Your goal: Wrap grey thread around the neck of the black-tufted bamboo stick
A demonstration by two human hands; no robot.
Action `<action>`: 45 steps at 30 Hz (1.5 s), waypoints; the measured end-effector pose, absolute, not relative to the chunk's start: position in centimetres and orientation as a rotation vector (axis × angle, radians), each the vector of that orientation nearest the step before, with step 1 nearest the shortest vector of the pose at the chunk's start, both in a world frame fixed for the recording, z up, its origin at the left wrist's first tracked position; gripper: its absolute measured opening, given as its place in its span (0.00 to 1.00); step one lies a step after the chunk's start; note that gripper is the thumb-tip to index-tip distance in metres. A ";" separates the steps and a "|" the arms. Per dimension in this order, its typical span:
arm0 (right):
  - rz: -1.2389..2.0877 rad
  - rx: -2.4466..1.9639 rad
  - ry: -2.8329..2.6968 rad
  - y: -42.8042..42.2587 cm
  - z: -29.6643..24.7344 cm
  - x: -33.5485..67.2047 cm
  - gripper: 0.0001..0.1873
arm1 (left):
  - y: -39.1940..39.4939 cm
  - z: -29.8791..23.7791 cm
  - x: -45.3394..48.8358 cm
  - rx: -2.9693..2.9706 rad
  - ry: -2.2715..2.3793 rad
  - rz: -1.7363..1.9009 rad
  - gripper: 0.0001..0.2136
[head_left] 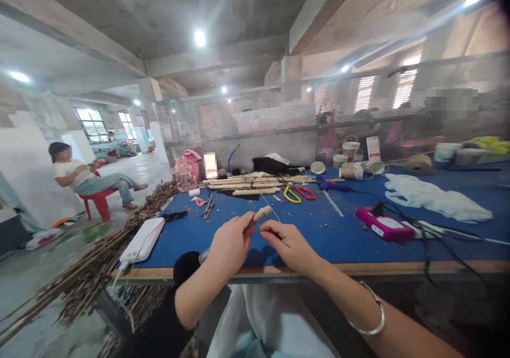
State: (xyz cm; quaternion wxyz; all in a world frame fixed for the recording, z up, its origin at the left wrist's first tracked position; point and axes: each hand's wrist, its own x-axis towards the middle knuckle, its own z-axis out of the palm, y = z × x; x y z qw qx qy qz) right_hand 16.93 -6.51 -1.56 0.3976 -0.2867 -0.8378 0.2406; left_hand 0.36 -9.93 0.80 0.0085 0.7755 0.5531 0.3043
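My left hand is closed around a short pale stick, bamboo-like, whose cut end points up and to the right. Close beside it, my right hand pinches a thin pale strand, cord or wire, that loops up past the stick. Its exact path between the fingers is too fine to follow. Both hands are above the front part of the blue tabletop. Beyond them lie a yellow looped handle and a red looped handle, next to a pile of pale sticks.
A blue glue gun, purple power strip with black cables, and white cloth occupy the right side. At left are a white power bank and bundled brown twigs. A mesh screen stands behind; a person sits beyond.
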 end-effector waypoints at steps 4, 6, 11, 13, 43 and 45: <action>0.201 -0.743 -2.331 -7.4 0.1 18.0 0.13 | -10.5 0.0 1.4 2.508 1.866 0.797 0.14; 0.045 -0.752 -2.377 -7.3 1.0 18.6 0.14 | -10.9 -0.5 1.7 2.586 1.860 0.704 0.13; 0.209 -0.746 -2.362 -5.8 2.2 20.1 0.11 | -11.4 -0.9 1.6 2.807 1.647 0.562 0.17; 0.511 -0.771 -2.268 -4.7 1.7 20.3 0.10 | -11.3 -0.7 1.4 2.887 1.559 0.574 0.17; 1.109 -0.859 -2.202 7.7 -0.8 19.6 0.11 | -0.9 -0.1 1.0 2.566 1.640 0.410 0.15; 1.279 -0.903 -2.131 7.7 -1.9 19.4 0.12 | -0.9 -0.4 0.8 2.559 1.650 0.377 0.13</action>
